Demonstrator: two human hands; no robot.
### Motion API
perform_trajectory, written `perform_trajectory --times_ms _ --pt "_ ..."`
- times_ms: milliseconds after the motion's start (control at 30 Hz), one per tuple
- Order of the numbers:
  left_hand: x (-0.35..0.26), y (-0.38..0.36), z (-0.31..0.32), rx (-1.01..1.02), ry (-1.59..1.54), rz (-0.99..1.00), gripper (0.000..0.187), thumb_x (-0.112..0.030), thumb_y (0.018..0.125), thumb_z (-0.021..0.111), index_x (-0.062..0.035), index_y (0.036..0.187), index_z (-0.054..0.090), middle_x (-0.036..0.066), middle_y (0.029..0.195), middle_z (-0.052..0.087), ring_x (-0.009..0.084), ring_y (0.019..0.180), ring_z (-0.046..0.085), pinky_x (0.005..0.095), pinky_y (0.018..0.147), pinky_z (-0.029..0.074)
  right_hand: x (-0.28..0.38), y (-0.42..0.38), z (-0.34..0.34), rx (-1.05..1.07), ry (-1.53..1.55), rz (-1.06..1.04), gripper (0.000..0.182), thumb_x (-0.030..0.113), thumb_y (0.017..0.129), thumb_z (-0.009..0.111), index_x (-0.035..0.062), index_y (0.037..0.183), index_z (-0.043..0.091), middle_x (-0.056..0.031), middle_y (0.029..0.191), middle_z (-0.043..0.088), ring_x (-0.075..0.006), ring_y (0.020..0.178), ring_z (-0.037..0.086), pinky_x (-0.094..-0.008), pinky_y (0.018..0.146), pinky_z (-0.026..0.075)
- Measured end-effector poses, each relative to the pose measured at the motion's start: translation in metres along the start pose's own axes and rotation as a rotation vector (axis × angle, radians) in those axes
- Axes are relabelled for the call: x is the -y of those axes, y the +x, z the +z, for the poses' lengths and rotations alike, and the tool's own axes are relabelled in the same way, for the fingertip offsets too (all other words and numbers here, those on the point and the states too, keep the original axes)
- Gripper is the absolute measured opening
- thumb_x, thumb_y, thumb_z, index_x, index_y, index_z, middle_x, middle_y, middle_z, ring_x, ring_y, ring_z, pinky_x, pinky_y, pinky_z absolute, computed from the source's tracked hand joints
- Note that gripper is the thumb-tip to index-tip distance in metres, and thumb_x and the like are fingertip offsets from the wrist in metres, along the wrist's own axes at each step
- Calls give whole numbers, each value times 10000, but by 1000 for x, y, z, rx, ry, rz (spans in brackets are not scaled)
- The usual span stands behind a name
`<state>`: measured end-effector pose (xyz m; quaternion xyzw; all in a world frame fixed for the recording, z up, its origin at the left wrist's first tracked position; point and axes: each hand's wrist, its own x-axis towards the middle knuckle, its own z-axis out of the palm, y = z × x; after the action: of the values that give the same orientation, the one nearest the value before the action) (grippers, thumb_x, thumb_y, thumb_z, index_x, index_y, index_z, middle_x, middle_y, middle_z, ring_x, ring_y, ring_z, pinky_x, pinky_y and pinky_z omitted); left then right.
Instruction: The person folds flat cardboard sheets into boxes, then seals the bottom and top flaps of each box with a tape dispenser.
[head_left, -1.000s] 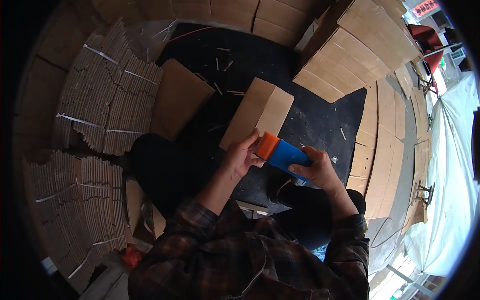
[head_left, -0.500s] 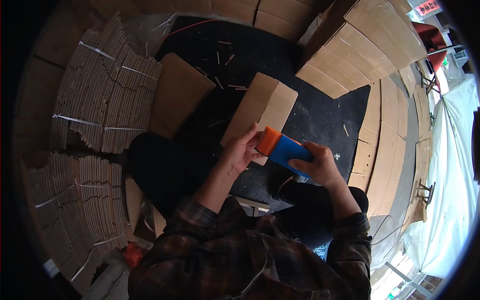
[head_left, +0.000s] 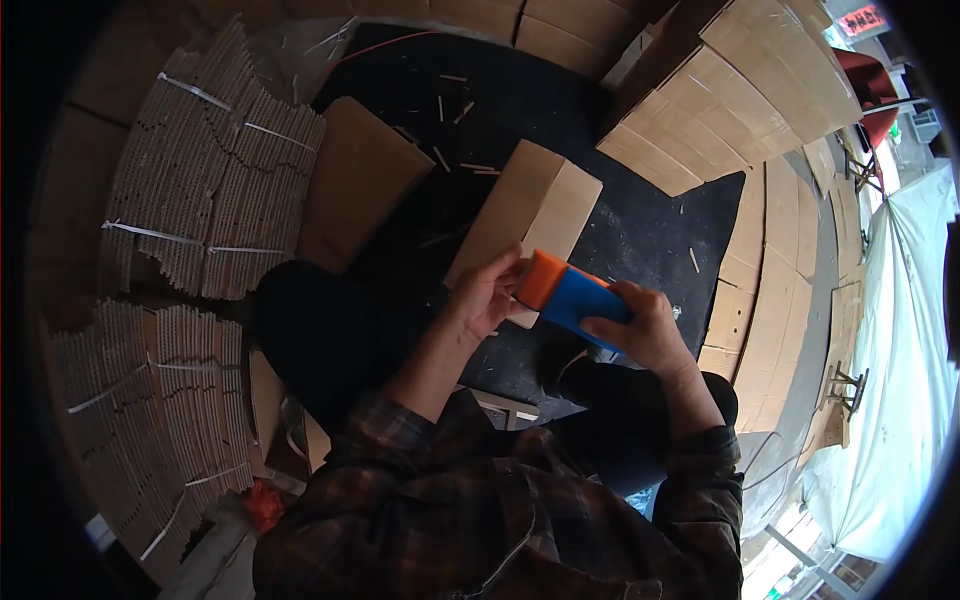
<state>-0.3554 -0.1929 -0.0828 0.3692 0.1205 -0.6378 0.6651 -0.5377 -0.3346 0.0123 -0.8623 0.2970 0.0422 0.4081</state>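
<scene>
Work in hand looks like steadying a smooth, oblong, blue-and-orange block (head_left: 580, 300); the right hand (head_left: 652, 325) clasps its blue end, thumb across the upper face and fingers round the far edge; the left hand (head_left: 487, 295) is at the orange end, thumb spread upward and fingers partly curled, though I cannot tell whether they grip it; in view, the block lies just beside the near end of a tan, oblong cardboard box (head_left: 540, 205) on black floor sheeting (head_left: 645, 235); any next move would call for a firm right-hand clasp and surer left-hand contact.
</scene>
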Motion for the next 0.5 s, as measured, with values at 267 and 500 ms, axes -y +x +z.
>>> perform_trajectory --times_ms 267,500 --pt "11 12 -13 1 188 95 292 -328 967 567 -55 1017 659 87 932 697 180 924 685 414 817 576 5 2 1 2 -91 0 413 235 725 827 -3 1017 658 -137 810 675 -215 716 679 -317 698 545" --pt "-1 2 -7 17 -12 5 329 -363 951 586 -49 1025 651 89 957 692 172 931 676 386 826 562 10 6 0 21 -42 24 427 248 732 824 -3 1033 653 -149 821 681 -239 720 692 -328 696 552"
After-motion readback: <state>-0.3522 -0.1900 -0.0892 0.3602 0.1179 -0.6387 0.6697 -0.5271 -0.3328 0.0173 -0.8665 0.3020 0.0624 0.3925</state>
